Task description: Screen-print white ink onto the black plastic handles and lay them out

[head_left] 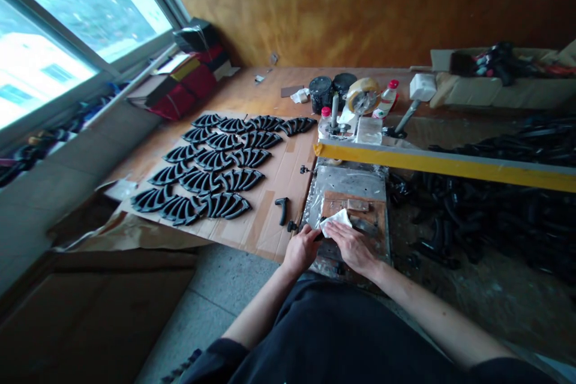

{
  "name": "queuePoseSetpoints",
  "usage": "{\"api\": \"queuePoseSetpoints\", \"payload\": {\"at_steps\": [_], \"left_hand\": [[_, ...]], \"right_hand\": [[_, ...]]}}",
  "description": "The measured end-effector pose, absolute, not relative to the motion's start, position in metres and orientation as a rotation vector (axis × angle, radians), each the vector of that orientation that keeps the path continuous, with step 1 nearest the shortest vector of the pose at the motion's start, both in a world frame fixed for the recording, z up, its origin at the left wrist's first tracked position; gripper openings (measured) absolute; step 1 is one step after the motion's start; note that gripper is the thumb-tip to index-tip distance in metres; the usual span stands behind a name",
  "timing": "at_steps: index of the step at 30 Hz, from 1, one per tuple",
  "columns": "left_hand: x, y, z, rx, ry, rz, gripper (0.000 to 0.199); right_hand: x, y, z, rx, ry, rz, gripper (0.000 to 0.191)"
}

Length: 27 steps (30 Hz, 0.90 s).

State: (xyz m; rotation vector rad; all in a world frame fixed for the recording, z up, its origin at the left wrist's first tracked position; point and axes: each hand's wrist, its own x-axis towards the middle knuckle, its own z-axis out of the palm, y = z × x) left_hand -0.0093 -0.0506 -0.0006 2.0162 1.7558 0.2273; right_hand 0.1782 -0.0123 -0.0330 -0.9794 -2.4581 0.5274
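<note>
Pressing down on a white cloth (335,222), the right hand (353,247) is holding its fingers (338,235) together, flat across the cloth, while the left hand (300,250) is curling its fingers (312,234) in beside the cloth's near edge, around something dark; whether they are clamped on it cannot be told. Both hands are working over a wooden board (360,207) lying on a scuffed metal plate (348,183). Just left of the plate, a black handle (282,210) is lying on a cardboard sheet (270,234), with rows of curved black parts (216,162) spreading far left. A yellow bar (441,162) is crossing beyond the plate, a heap of black parts (477,216) is lying right, and black jars (321,93), a tape roll (363,96) and a bottle (387,98) are standing on the far bench (270,87).
</note>
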Motion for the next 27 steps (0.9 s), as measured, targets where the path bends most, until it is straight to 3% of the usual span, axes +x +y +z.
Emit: {"api": "queuePoseSetpoints", "payload": {"at_steps": [16, 22, 27], "left_hand": [[-0.012, -0.050, -0.005, 2.000, 1.766, 0.273, 0.028], [-0.014, -0.046, -0.005, 1.968, 1.767, 0.245, 0.027], [-0.010, -0.043, -0.011, 1.955, 1.805, 0.271, 0.022]], "right_hand": [[0.197, -0.006, 0.003, -1.122, -2.372, 0.766, 0.043], [0.265, 0.031, 0.004, -1.437, -1.495, 1.070, 0.034], [0.355, 0.062, -0.019, -1.477, -0.874, 0.889, 0.043]]}}
